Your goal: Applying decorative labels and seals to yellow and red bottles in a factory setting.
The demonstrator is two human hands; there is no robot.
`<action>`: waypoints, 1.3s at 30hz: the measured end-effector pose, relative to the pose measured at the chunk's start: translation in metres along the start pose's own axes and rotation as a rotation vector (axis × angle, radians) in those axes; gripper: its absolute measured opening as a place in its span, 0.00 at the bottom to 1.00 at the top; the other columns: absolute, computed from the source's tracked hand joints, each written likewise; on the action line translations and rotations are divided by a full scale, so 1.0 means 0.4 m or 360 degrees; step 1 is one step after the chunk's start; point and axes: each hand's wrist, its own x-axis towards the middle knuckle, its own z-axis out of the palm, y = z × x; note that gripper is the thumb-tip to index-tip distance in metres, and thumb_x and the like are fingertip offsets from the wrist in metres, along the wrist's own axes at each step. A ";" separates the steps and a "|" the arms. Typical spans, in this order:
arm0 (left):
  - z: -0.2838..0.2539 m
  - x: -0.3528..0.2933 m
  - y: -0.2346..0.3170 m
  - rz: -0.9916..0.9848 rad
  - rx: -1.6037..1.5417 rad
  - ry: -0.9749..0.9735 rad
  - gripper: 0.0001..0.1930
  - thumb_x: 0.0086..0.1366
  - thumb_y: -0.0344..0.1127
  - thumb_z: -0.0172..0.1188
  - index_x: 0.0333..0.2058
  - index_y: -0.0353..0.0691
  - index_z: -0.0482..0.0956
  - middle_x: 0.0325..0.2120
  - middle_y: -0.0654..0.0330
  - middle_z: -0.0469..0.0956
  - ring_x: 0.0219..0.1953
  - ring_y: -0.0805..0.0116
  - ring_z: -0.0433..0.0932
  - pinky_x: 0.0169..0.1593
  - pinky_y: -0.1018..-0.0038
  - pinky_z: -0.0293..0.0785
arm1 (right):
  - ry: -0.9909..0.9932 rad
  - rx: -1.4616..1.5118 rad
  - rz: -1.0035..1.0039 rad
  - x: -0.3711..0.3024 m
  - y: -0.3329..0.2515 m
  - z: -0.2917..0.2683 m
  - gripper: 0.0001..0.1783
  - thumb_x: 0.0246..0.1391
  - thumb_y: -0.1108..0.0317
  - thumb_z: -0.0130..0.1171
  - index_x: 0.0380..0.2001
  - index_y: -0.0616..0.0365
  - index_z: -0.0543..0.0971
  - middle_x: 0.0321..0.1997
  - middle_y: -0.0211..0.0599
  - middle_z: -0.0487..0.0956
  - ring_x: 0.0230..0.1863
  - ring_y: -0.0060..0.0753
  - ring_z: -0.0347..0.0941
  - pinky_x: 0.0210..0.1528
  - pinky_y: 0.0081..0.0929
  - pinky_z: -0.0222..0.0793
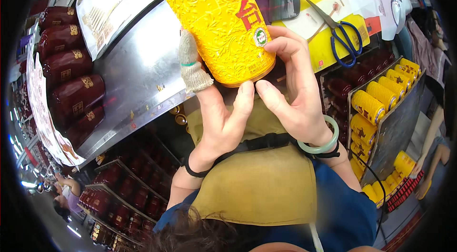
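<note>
In the head view, a yellow container (pixel 223 28) is held up in front of the person's chest, over the near side of the work area, its base toward the person and its upper end running out of the picture, tilted to the left. It is a rounded, bottle-like cylinder, glossy, with raised scrolling leaf ornament all over and a thin orange-brown rim at the base.

The fingers of both hands are clamped on it. The left hand (pixel 216 121) wraps its left side, a grey knitted finger cover (pixel 194 69) with a green band on one finger and the thumb at the base; the right hand (pixel 295 97) grips the right side, its thumb also by the base.

To the left, a broad strip of the metal tabletop (pixel 138 69) shows between the container and the white printed sheets (pixel 114 7), its near edge slanting down toward dark red jars (pixel 78 92). To the right, room is tighter: blue-handled scissors (pixel 343 42) lie open on yellow paper (pixel 323 52), near a rack (pixel 381 147) of similar yellow containers.

The held container carries two large red characters, one above the other, a round green-and-white label, and small dark print near the base.
</note>
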 end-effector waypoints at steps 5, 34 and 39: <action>-0.003 0.000 -0.009 -0.0008 0.0107 -0.0004 0.48 0.67 0.27 0.56 0.74 0.31 0.29 0.75 0.45 0.33 0.77 0.52 0.38 0.76 0.59 0.38 | 0.0017 0.0016 -0.0004 0.002 0.004 0.002 0.27 0.52 0.75 0.62 0.55 0.61 0.69 0.63 0.50 0.64 0.66 0.46 0.61 0.69 0.39 0.55; -0.013 -0.006 -0.013 0.0131 0.0347 -0.0042 0.49 0.67 0.23 0.52 0.75 0.43 0.27 0.75 0.48 0.40 0.76 0.55 0.47 0.74 0.59 0.46 | 0.0072 -0.0022 -0.0065 -0.003 0.005 0.032 0.26 0.54 0.76 0.58 0.56 0.61 0.65 0.63 0.52 0.60 0.66 0.47 0.58 0.70 0.41 0.52; -0.006 0.001 -0.011 0.0116 0.0159 -0.0007 0.48 0.66 0.26 0.57 0.73 0.29 0.31 0.75 0.44 0.36 0.77 0.52 0.39 0.76 0.59 0.36 | 0.0092 -0.0076 -0.0050 -0.008 0.009 0.037 0.26 0.55 0.75 0.58 0.57 0.62 0.65 0.63 0.54 0.60 0.65 0.48 0.58 0.70 0.42 0.53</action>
